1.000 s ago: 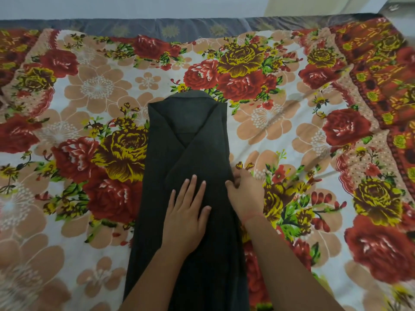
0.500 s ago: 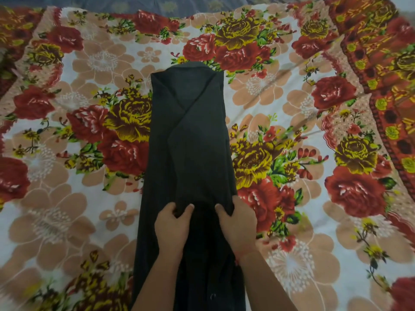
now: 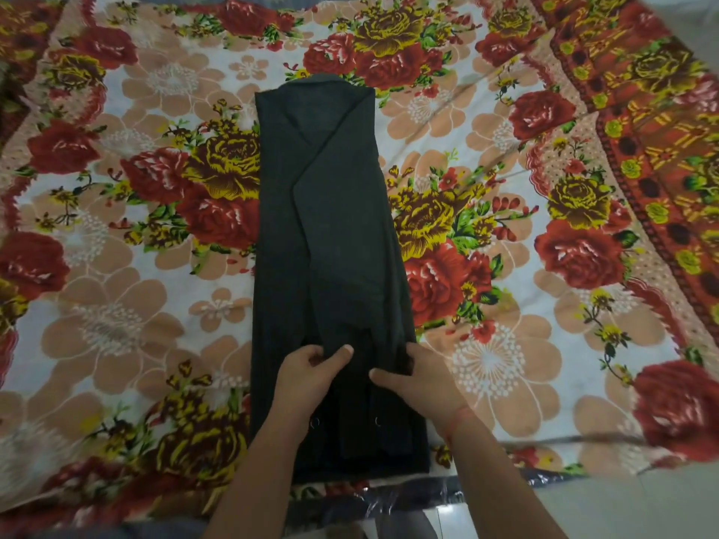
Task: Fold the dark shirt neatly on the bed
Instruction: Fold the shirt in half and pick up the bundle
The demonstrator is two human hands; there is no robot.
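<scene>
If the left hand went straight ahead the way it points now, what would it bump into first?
Only more shirt. The left hand pinches the cloth and points up its length, so it would likely ride along the folded layers toward the far end.

The dark shirt point(image 3: 330, 227) lies on the flowered sheet point(image 3: 116, 305) as a long narrow strip running near to far, its sides folded inward and overlapping. The left hand point(image 3: 311, 377) and right hand point(image 3: 422, 383) sit side by side on its near part, each with fingers curled, pinching the folded cloth. A red thread point(image 3: 460, 416) circles the right wrist.
</scene>
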